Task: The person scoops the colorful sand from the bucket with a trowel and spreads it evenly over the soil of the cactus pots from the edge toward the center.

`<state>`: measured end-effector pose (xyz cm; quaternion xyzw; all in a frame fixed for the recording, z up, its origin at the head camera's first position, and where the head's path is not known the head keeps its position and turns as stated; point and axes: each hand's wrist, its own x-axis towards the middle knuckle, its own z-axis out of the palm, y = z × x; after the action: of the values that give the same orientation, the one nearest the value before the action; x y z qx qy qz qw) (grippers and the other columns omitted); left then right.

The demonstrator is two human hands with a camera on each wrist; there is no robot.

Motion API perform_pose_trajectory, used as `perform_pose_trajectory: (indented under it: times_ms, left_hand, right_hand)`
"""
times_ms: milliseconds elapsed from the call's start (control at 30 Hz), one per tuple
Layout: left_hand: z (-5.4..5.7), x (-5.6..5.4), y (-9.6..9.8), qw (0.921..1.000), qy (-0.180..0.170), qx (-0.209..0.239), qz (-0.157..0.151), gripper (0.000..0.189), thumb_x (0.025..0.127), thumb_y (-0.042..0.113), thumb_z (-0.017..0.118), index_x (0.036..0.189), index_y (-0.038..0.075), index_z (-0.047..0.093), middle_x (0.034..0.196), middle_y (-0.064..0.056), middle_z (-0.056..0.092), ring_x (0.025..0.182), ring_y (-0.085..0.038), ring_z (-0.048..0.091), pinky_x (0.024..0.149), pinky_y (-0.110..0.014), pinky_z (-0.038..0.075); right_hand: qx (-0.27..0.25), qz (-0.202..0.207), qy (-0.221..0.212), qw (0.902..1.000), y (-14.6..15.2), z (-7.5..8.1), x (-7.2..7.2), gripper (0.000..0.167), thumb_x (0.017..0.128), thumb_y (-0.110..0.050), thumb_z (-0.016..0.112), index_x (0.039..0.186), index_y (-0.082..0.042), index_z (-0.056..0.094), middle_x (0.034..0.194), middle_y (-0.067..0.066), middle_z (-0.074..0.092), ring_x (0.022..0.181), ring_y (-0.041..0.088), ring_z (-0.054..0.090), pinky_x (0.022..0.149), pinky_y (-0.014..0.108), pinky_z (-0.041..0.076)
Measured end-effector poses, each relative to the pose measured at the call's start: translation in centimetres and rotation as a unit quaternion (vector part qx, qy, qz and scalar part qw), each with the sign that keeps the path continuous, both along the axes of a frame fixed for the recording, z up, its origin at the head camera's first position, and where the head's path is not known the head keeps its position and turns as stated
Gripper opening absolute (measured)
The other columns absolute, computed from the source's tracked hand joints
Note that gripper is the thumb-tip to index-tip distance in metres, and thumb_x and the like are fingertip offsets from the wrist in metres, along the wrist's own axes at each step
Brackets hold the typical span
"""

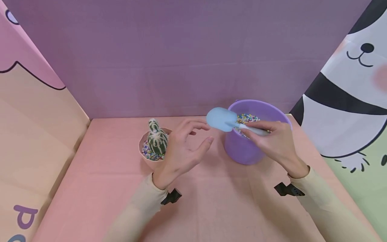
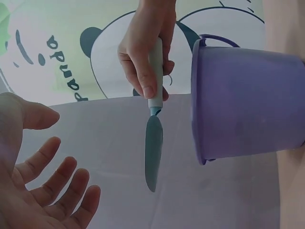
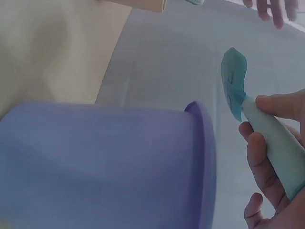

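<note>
My right hand (image 1: 276, 139) grips the pale handle of a small toy shovel (image 1: 222, 119) above the purple bucket (image 1: 245, 151). The shovel's light blue blade points left, past the bucket's rim. Colourful beads (image 1: 248, 118) lie inside the bucket. In the right wrist view, thumb and fingers wrap the shovel handle (image 3: 274, 140). My left hand (image 1: 184, 148) hovers in front of a potted cactus (image 1: 158, 141), its fingers loosely bent and holding nothing. The pot (image 1: 148, 160) also contains colourful beads, and the left hand hides its right side. Whether the blade carries beads, I cannot tell.
A pink cloth covers the table (image 1: 211, 201). Behind it stands a purple backdrop (image 1: 181, 60). Printed panels flank both sides, with a panda (image 1: 347, 111) on the right one. The bucket stands near the table's back right edge.
</note>
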<state>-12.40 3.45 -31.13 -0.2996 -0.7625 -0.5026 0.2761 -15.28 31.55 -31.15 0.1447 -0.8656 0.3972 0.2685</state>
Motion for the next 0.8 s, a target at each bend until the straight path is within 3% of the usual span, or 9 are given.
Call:
perform_pose_trajectory:
  times_ms: [167, 267, 533, 667, 800]
  left_hand:
    - [-0.4, -0.4, 0.1, 0.9995, -0.029, -0.010, 0.002, 0.021, 0.092, 0.022, 0.079, 0.111, 0.012, 0.075, 0.116, -0.001, 0.074, 0.110, -0.014, 0.067, 0.089, -0.038, 0.060]
    - [-0.8, -0.9, 0.3, 0.9989, -0.045, -0.013, -0.002, 0.022, 0.092, 0.023, 0.080, 0.111, 0.013, 0.075, 0.115, -0.001, 0.073, 0.109, -0.016, 0.067, 0.090, -0.033, 0.059]
    - [-1.7, -1.8, 1.3, 0.9951, -0.096, -0.021, -0.005, 0.023, 0.094, 0.027, 0.078, 0.114, 0.017, 0.075, 0.122, 0.003, 0.072, 0.112, -0.013, 0.065, 0.091, -0.036, 0.059]
    - [-2.0, -2.7, 2.1, 0.9929, -0.114, -0.034, -0.004, 0.025, 0.095, 0.026, 0.078, 0.117, 0.016, 0.075, 0.125, 0.002, 0.071, 0.113, -0.013, 0.064, 0.092, -0.039, 0.059]
    - [-2.5, -3.7, 2.9, 0.9907, -0.127, -0.049, 0.003, 0.030, 0.095, 0.027, 0.078, 0.122, 0.015, 0.075, 0.129, 0.000, 0.071, 0.115, -0.015, 0.067, 0.092, -0.040, 0.060]
  right_hand:
    - [-0.022, -0.017, -0.002, 0.9996, 1.0, -0.6, -0.2, 0.014, 0.080, -0.020, 0.094, 0.094, -0.018, 0.089, 0.081, -0.024, 0.077, 0.074, -0.014, 0.067, 0.068, 0.005, 0.049]
    - [-0.040, -0.018, -0.001, 0.9990, 1.6, -0.8, -0.3, 0.014, 0.081, -0.018, 0.094, 0.093, -0.016, 0.088, 0.080, -0.034, 0.072, 0.073, -0.012, 0.067, 0.068, 0.006, 0.048]
    - [-0.041, -0.041, -0.004, 0.9983, 3.0, -1.8, -0.4, 0.016, 0.080, -0.017, 0.095, 0.093, -0.012, 0.088, 0.084, -0.036, 0.068, 0.092, -0.007, 0.060, 0.075, 0.007, 0.045]
    - [-0.020, -0.063, 0.001, 0.9978, 4.0, -2.1, -0.6, 0.016, 0.081, -0.020, 0.093, 0.094, -0.013, 0.088, 0.082, -0.039, 0.067, 0.088, -0.013, 0.060, 0.073, 0.004, 0.043]
    - [0.004, -0.082, -0.004, 0.9966, 4.8, -2.3, -0.9, 0.016, 0.083, -0.025, 0.092, 0.095, -0.015, 0.088, 0.079, -0.020, 0.078, 0.079, -0.019, 0.061, 0.068, 0.003, 0.044]
